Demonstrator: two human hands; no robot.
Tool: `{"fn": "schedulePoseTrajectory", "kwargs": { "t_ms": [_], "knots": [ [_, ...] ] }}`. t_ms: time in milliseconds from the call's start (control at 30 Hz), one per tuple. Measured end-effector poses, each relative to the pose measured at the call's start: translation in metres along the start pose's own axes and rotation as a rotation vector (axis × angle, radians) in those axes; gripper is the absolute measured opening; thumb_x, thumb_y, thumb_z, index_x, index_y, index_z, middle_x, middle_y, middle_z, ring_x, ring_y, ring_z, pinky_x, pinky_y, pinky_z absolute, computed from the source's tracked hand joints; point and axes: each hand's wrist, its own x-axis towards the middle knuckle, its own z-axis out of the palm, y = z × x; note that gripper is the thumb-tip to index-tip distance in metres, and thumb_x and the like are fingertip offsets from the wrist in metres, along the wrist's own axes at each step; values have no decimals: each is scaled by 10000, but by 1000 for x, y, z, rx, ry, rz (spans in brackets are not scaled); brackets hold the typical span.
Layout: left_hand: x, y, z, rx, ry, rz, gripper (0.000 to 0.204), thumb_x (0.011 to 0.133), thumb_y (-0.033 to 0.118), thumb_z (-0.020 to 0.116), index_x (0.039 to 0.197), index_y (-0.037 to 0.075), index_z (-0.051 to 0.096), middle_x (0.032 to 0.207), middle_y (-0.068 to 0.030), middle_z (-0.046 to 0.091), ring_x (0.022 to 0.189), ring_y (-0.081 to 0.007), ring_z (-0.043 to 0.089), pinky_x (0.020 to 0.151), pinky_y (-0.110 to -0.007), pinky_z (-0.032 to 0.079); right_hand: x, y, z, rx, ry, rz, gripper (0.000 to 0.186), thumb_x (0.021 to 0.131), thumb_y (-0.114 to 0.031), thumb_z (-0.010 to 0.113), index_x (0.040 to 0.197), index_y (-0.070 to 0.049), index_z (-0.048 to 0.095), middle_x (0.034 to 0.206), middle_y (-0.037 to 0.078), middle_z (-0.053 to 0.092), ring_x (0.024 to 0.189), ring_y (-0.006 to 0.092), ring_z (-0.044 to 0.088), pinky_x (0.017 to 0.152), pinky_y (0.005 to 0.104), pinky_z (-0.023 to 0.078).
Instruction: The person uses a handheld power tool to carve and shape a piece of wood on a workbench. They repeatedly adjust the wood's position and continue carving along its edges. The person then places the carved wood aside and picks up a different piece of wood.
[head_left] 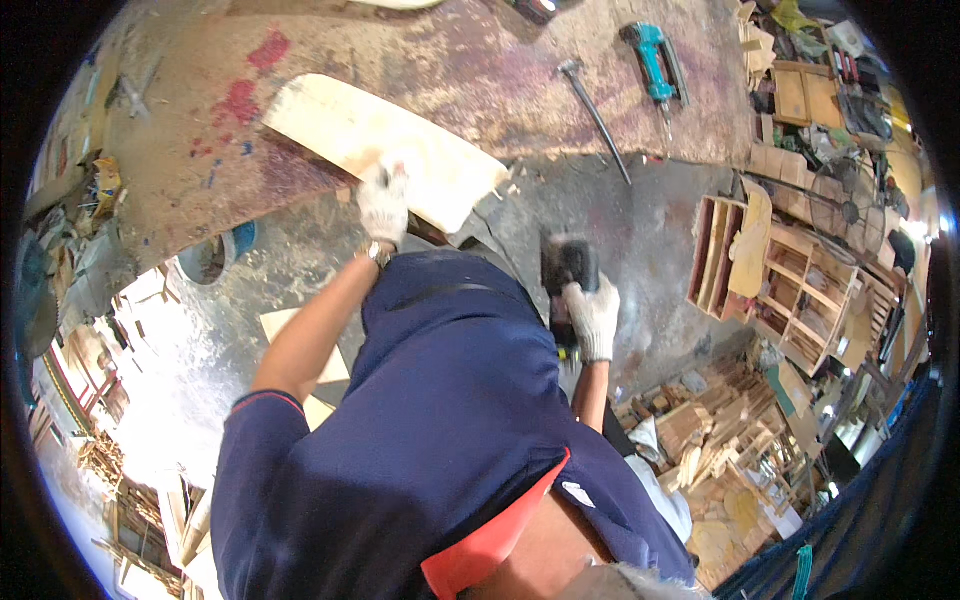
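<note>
A pale wooden board (340,122) with a curved far edge lies at the table's front edge, its right end reaching out past it. My left hand (383,207), in a whitish work glove, grips the board's near edge, with the fingers over its top face. Off the table to the right, my gloved right hand (595,315) is closed round a dark handheld power tool (568,262). Motion blurs the tool, so its exact kind does not show. It hangs beside my body, apart from the board.
On the stained worktable (450,70) lie a hammer (597,120) and a teal power drill (655,65). Wooden racks (805,290) stand at the right, above piled wood offcuts (710,430). A round bucket (205,260) sits below the table at left. A thin cord (497,240) hangs near my waist.
</note>
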Motion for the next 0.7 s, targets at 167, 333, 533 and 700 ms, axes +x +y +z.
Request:
{"fn": "schedulePoseTrajectory", "kwargs": {
  "t_ms": [167, 333, 533, 700],
  "knots": [
    [-9, -38, 10, -919, -447, -754, 404, 993, 363, 640, 1279, 78, 626, 1212, -117, 651, 1069, -223, 638, 867, -420, 559, -34, 37, 23, 392, 91, 328, 197, 845, -158, 617, 795, 24, 672, 680, 55, 677, 568, 172, 632, 561, 345, 508],
    [-12, 12, 7, -435, -314, -423, 376, 926, 320, 748, 1117, -2, 704, 1013, -85, 736, 851, -188, 667, 786, -363, 536, -53, 56, 43, 478, 207, 380, 182, 833, -168, 630, 793, -8, 704, 681, 56, 674, 522, 155, 581, 510, 336, 451],
    [36, 127, -28, -359, -260, -259, 378, 894, 309, 782, 998, -50, 727, 895, -40, 712, 807, -106, 592, 700, -324, 485, -59, 52, 61, 479, 271, 372, 199, 825, -172, 635, 823, 6, 723, 683, 52, 686, 538, 149, 592, 524, 334, 455],
    [136, 192, -24, -762, -300, -278, 682, 882, 513, 755, 1228, -58, 613, 1131, -155, 695, 1038, -235, 647, 937, -436, 534, -56, 42, 69, 490, 234, 295, 215, 831, -185, 633, 880, 2, 728, 711, 59, 697, 567, 145, 607, 547, 343, 474]
  ]
}}
